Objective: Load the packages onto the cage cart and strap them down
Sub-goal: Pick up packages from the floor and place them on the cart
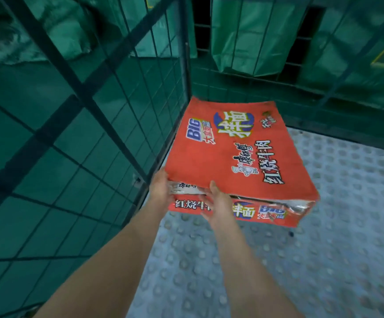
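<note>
Cardboard box [232, 154] seems light and crushable, best held by corners; left hand [161, 188] grips its 7 o'clock corner; right hand [218, 203] presses flat.

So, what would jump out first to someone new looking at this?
The red box, lying in the far-left corner on the studded floor. The left hand and right hand are at its near edge. Green mesh walls it in on two sides.

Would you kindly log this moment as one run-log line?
stage: loading | red carton: in cage cart corner | left hand: grips near-left corner | right hand: flat on near side
</note>
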{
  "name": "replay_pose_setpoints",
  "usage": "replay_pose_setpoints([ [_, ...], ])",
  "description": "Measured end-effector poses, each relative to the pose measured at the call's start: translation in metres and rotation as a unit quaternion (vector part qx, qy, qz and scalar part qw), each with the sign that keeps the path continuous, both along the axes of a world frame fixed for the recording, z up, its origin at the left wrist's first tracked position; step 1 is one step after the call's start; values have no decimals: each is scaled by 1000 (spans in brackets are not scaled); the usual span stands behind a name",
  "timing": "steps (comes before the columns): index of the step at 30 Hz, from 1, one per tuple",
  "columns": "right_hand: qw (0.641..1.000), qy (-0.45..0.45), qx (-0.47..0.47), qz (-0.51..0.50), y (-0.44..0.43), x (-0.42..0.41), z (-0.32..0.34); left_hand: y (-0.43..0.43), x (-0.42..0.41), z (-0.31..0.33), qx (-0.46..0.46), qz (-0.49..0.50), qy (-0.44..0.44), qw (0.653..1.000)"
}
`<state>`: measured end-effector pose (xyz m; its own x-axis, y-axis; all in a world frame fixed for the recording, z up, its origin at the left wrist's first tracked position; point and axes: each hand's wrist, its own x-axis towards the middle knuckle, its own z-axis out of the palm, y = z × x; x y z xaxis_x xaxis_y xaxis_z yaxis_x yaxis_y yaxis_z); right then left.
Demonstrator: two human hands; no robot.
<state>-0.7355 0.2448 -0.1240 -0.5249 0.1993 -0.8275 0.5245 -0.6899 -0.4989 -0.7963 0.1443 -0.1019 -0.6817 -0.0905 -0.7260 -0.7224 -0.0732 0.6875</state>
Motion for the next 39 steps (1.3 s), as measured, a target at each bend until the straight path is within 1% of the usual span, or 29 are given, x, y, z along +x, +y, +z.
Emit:
replay_pose_setpoints([
  [4,997,-35,-67,25,-16,-4,-42,-10,-9,-59,-51,40,-16,998],
  [5,996,-38,-76,32,-18,-5,-49,-13,-13,-73,-59,66,-27,996],
  [7,994,-41,-99,37,-23,-7,-59,-16,-18,-86,-62,113,-57,990],
  [8,992,-46,-107,39,-27,-8,-63,-15,-20,-88,-60,110,-72,989],
  [9,991,-53,-112,43,-30,-8,-66,-13,-19,-89,-43,81,-89,992],
  [10,990,-65,-114,49,-33,-8,-69,-9,-18,-90,-27,22,-117,993],
  [12,988,-85,-111,61,-38,-4,-78,-2,-10,-90,4,-83,-175,981],
  [13,988,-93,-111,62,-40,-1,-82,-2,-7,-93,-1,-112,-190,975],
  [15,987,-105,-112,45,-39,3,-90,-4,-6,-107,-34,-140,-191,971],
  [16,988,-111,-110,21,-37,5,-93,-7,-6,-115,-49,-146,-187,970],
  [18,985,-118,-109,-58,-29,9,-97,-12,-7,-129,-72,-136,-169,974],
  [20,977,-128,-94,-145,-16,14,-105,-16,-9,-138,-75,-122,-160,977],
  [22,970,-147,-61,-182,-3,21,-116,-16,-8,-141,-68,-122,-167,976],
  [26,976,-182,12,-121,6,29,-125,-11,-10,-146,-53,-125,-176,975],
  [31,977,-191,-13,-89,-8,31,-124,-24,-14,-152,-61,-143,-161,975],
  [37,977,-197,-20,-79,-16,37,-134,-34,-8,-167,-108,-137,-158,972],
  [39,978,-196,-17,-75,-20,41,-137,-33,-4,-167,-86,-119,-172,974],
])
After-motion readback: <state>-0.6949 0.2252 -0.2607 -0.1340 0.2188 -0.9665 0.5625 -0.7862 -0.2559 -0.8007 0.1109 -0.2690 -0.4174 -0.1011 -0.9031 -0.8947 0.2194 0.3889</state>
